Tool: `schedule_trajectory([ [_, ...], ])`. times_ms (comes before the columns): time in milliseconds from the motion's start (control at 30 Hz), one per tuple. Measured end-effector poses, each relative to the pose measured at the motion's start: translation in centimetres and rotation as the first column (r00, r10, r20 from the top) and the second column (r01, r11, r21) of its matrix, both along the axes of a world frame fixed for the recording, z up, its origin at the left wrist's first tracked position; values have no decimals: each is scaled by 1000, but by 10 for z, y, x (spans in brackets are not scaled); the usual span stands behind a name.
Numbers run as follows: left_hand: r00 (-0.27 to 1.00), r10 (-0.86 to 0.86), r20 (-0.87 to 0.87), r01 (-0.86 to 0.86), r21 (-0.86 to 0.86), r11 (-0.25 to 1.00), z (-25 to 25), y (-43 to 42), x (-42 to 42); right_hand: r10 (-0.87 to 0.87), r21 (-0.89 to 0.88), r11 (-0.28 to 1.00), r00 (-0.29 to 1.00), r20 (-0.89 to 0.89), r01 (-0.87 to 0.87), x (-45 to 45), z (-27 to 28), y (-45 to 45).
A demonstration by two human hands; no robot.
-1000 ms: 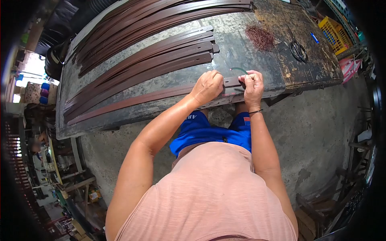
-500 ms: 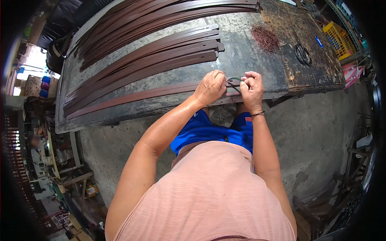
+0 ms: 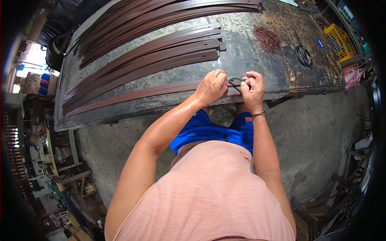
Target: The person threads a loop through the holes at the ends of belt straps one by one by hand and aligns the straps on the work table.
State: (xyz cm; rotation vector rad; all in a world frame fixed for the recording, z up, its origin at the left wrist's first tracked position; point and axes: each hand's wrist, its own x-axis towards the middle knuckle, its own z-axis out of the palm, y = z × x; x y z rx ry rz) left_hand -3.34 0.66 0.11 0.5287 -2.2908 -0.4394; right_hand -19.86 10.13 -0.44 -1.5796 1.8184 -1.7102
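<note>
A long brown leather strap (image 3: 136,94) lies along the near edge of the table, with its right end under my left hand (image 3: 212,85). The fingers of that hand are closed around the strap's end. My right hand (image 3: 253,89) is closed, thumb against the curled fingers, just right of it. Between the two hands shows a thin dark-green curved loop (image 3: 234,79), crossed by a dark piece; my right fingers grip its right side. Its exact kind is too small to tell.
Several brown straps (image 3: 161,54) lie in a stack beyond, with a larger stack (image 3: 169,16) behind. On the right of the table (image 3: 257,66) are a reddish-brown tangle of thin scraps (image 3: 267,39), black-handled scissors (image 3: 304,55) and a blue marker (image 3: 319,43). A yellow crate (image 3: 339,42) stands beyond.
The dark-green loop between my hands shows wider and slightly shifted. Both hands stay in nearly the same place, and the strap lies as before.
</note>
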Motion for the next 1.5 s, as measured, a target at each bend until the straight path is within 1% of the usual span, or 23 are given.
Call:
schedule_trajectory([
  [333, 1000, 6, 17, -6, 13, 1000, -1, -1, -1, 0, 21, 1000, 1000, 1, 0, 0, 0, 0],
  [633, 999, 12, -39, -10, 39, 999, -1, -3, -1, 1, 3, 1000, 1000, -6, -1, 0, 1, -1],
  [700, 998, 30, -62, -20, 149, 989, 0, -3, 1, -5, 2, 1000, 1000, 0, 5, 0, 0, -1],
  [733, 998, 32, -63, -22, 150, 988, -1, -3, 1, -27, 12, 1000, 999, 23, 26, 0, 1, 0],
  [800, 971, 166, -170, -118, 262, 958, -4, -5, 2, -47, 24, 999, 998, 44, 46, 0, 1, -1],
  [833, 971, 167, -171, -118, 263, 957, -6, -6, 2, -33, 15, 999, 999, 31, 33, 0, 1, -1],
  [900, 960, 192, -206, -117, 326, 938, -10, -9, 2, -18, 8, 1000, 1000, 16, 18, -1, 1, -1],
  [1033, 955, 194, -223, -122, 301, 946, -8, -9, 1, -5, 29, 1000, 1000, 1, 5, 1, 3, 0],
  [1233, 952, 199, -231, -101, 377, 921, -5, -4, 3, -5, 39, 999, 1000, -13, 5, -1, 1, -1],
  [1300, 955, 179, -238, -65, 421, 905, -6, -3, 4, -8, 42, 999, 1000, -6, 9, -1, 1, -1],
  [1333, 955, 178, -238, -64, 420, 905, -5, -1, 5, -11, 40, 999, 1000, 12, 10, -1, 0, -1],
  [1400, 971, 113, -213, -14, 418, 908, -2, 1, 7, -16, 38, 999, 999, 30, 15, -5, -4, -2],
  [1433, 971, 112, -212, -13, 418, 908, -2, 1, 8, -9, 4, 1000, 975, 221, 8, -7, -8, -4],
  [1467, 989, 27, -142, 5, 222, 975, -3, 0, 8, 5, -29, 1000, 915, 404, 8, -11, -10, -4],
  [1500, 998, -43, -56, 44, 19, 999, 0, 0, 9, 4, -29, 1000, 914, 405, 9, -15, -10, -1],
])
